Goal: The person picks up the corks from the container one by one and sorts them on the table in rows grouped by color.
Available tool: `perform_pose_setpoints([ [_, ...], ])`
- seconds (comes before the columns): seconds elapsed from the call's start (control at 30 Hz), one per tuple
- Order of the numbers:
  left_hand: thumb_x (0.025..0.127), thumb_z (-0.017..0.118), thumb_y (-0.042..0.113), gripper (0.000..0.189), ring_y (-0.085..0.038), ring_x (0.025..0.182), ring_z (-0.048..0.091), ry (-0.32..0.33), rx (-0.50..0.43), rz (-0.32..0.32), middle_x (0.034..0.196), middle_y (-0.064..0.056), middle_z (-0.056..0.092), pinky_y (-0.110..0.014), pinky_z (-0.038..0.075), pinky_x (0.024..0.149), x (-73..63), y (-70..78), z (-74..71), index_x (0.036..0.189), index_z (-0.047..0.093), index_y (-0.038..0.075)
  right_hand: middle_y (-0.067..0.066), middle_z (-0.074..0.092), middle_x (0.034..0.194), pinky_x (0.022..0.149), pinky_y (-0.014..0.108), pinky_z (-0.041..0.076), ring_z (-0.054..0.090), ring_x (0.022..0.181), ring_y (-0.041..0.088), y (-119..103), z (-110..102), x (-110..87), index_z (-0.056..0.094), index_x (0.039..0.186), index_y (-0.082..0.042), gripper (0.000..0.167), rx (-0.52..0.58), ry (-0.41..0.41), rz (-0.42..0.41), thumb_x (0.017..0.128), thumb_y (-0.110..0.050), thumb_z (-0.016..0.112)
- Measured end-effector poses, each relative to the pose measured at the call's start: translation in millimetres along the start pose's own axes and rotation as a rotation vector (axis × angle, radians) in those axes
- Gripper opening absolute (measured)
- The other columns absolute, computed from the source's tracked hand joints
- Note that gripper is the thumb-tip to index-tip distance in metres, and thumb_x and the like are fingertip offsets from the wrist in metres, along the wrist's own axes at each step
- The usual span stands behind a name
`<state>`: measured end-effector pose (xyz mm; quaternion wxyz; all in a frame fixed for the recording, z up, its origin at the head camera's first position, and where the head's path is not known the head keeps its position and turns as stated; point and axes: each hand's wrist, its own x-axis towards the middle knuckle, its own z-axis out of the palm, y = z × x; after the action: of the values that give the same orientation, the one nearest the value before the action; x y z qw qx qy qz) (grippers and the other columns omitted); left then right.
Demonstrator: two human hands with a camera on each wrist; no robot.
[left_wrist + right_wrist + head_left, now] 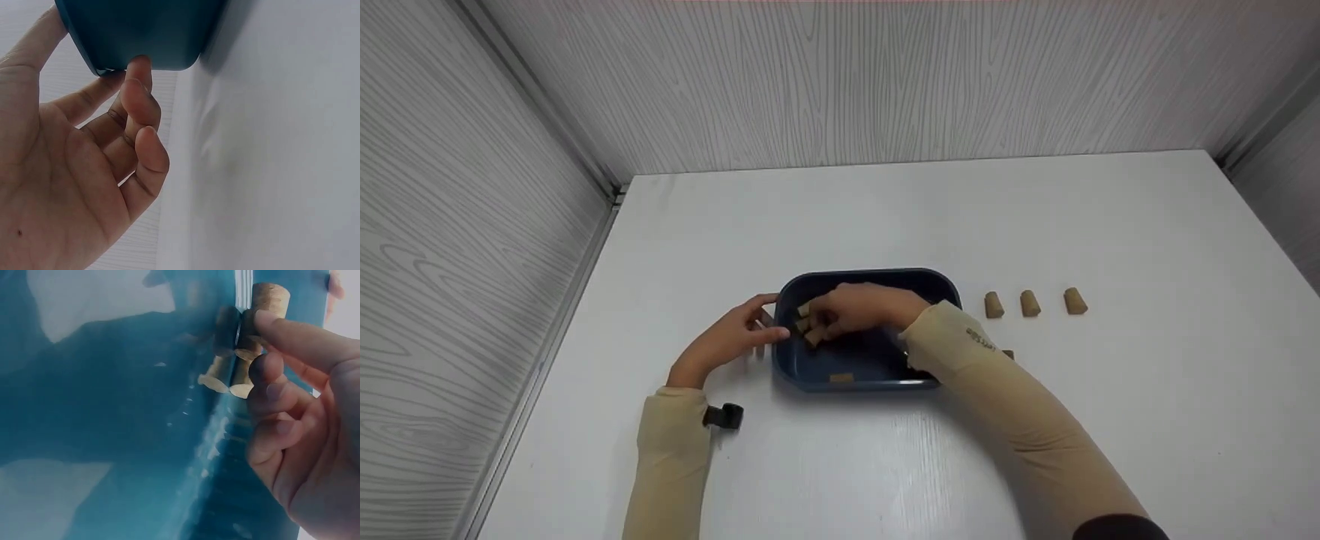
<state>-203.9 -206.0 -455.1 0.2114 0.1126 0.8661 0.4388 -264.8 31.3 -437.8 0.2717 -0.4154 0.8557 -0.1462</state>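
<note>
"Corks (271,299) should be light and slightly springy. Where are they?"

"Several sit inside the blue tray (885,385), at its left end; the right hand (861,306) pinches one, while the left hand (727,337) holds the tray."

"Best hold?"

"Across the tapered sides, gently; edges could crumble."

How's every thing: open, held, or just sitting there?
Blue tray, upright, open-topped, held
Left hand, gripping the tray's wall
Right hand, curled on a cork in the tray
Other tray corks, close together
Three corks, in a row on the table, apart
Brown piece, mostly hidden
</note>
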Motion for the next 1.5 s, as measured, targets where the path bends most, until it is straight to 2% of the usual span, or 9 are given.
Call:
perform_pose_setpoints([
  [0.33, 0.089, 0.067, 0.044, 0.069, -0.025, 0.086, 0.058, -0.007, 0.006, -0.010, 0.108, -0.011, 0.060, -0.034, 0.045, 0.070, 0.6, -2.8, 0.8, 0.148, 0.038, 0.021, 0.002, 0.063, 0.092, 0.071, 0.028, 0.044, 0.054, 0.076, 0.013, -3, -14, -8.4, 0.063, 0.110, -0.013, 0.021, 0.075, 0.087, -0.033, 0.092, -0.023, 0.065],
  [0.53, 0.090, 0.066, 0.041, 0.066, -0.026, 0.084, 0.058, -0.009, 0.003, -0.008, 0.109, -0.012, 0.059, -0.034, 0.044, 0.069, 2.4, -1.1, 2.0, 0.147, 0.039, 0.022, 0.002, 0.064, 0.089, 0.067, 0.026, 0.042, 0.053, 0.073, 0.013, -4, -27, -20.7, 0.063, 0.109, -0.014, 0.020, 0.084, 0.147, -0.045, 0.091, -0.025, 0.065],
  [0.73, 0.089, 0.067, 0.045, 0.069, -0.024, 0.084, 0.058, -0.018, -0.006, -0.024, 0.110, -0.011, 0.059, -0.033, 0.045, 0.071, 3.9, 0.1, 2.1, 0.147, 0.039, 0.022, 0.000, 0.062, 0.083, 0.063, 0.027, 0.041, 0.052, 0.068, 0.012, -13, -45, -44.3, 0.063, 0.107, -0.015, 0.021, 0.035, 0.211, -0.040, 0.092, -0.028, 0.065],
  [0.97, 0.089, 0.066, 0.044, 0.067, -0.024, 0.081, 0.056, -0.008, -0.005, -0.023, 0.110, -0.011, 0.058, -0.034, 0.045, 0.068, 3.9, 0.3, 0.5, 0.147, 0.039, 0.022, 0.001, 0.064, 0.081, 0.063, 0.028, 0.043, 0.053, 0.067, 0.012, -18, -59, -72.0, 0.062, 0.113, -0.016, 0.026, -0.017, 0.262, -0.013, 0.093, -0.033, 0.063],
  [1.27, 0.087, 0.067, 0.049, 0.073, -0.022, 0.082, 0.055, -0.003, 0.012, -0.015, 0.110, -0.010, 0.058, -0.033, 0.044, 0.069, 2.4, 1.4, 0.5, 0.148, 0.038, 0.020, 0.000, 0.057, 0.071, 0.059, 0.028, 0.040, 0.048, 0.059, 0.011, -4, -62, -110.4, 0.062, 0.112, -0.016, 0.025, -0.055, 0.340, -0.006, 0.095, -0.033, 0.062],
  [1.5, 0.088, 0.066, 0.047, 0.071, -0.022, 0.082, 0.057, -0.002, 0.022, -0.027, 0.110, -0.010, 0.058, -0.032, 0.043, 0.069, 0.5, 1.5, -0.6, 0.147, 0.038, 0.019, -0.002, 0.057, 0.070, 0.058, 0.028, 0.041, 0.046, 0.058, 0.008, 12, -55, -132.9, 0.062, 0.113, -0.015, 0.025, -0.075, 0.358, 0.021, 0.095, -0.032, 0.062],
])
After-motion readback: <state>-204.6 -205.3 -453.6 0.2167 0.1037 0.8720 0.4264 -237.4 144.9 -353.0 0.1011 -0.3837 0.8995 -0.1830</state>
